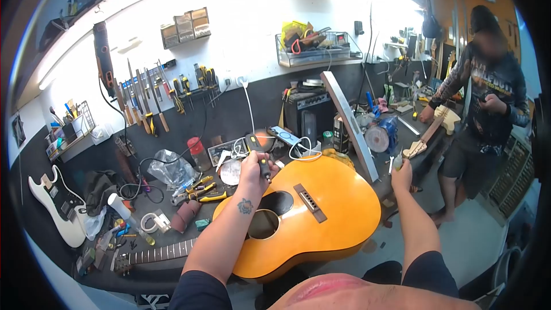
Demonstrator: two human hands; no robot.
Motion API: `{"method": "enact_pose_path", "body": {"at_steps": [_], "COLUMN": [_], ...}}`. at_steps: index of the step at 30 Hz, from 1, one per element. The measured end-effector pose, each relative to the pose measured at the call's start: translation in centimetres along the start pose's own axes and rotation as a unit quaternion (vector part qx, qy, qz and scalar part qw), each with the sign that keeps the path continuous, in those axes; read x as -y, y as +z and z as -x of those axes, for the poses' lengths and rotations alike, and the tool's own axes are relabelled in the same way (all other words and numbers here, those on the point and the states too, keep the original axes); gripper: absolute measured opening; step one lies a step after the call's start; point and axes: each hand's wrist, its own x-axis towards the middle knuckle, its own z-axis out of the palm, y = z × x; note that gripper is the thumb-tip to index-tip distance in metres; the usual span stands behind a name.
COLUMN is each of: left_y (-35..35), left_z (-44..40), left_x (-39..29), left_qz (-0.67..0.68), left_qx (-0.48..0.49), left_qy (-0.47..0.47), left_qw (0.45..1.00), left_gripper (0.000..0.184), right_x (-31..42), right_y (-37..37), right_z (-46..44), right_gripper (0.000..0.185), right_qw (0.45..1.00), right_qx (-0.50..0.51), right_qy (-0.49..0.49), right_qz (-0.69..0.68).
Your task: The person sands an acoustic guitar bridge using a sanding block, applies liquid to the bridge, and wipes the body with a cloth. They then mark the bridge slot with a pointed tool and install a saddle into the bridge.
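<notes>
- Left hand (251, 166) closed round black tool (264, 168); we advise holding its tip (268, 180) off the guitar (350, 201)
- Right hand (403, 174) closed on a small item (397, 162), unclear to us

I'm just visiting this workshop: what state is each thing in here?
Left hand, closed around a black tool.
Right hand, closed around a small tool.
Orange guitar, lying face up.
White guitar, propped upright.
White plug, in the wall.
Metal bar, leaning.
Corded tool, hanging.
Person nearby, standing.
</notes>
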Motion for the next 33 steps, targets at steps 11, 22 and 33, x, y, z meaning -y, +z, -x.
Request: {"method": "enact_pose_path", "body": {"at_steps": [11,22,33], "left_y": [-0.7,-0.6,-0.7], "left_z": [-0.4,-0.3,-0.4], "left_x": [-0.1,-0.2,-0.3], "left_qz": [0.055,0.052,0.079], "left_qx": [0.046,0.038,0.032], "left_qy": [0.01,0.009,-0.022], "left_qw": [0.997,0.998,0.996], "left_gripper": [0.018,0.019,0.018], "right_x": [0.1,-0.6,34.2], "right_y": [-0.8,-1.2,-25.6], "right_z": [0.1,-1.6,11.5], "right_gripper": [0.06,0.055,0.077], "right_qw": [1.0,0.965,0.278], "right_qx": [0.005,-0.2,0.464], "right_qy": [-0.007,0.074,-0.07], "right_qz": [-0.008,-0.155,-0.838]}}
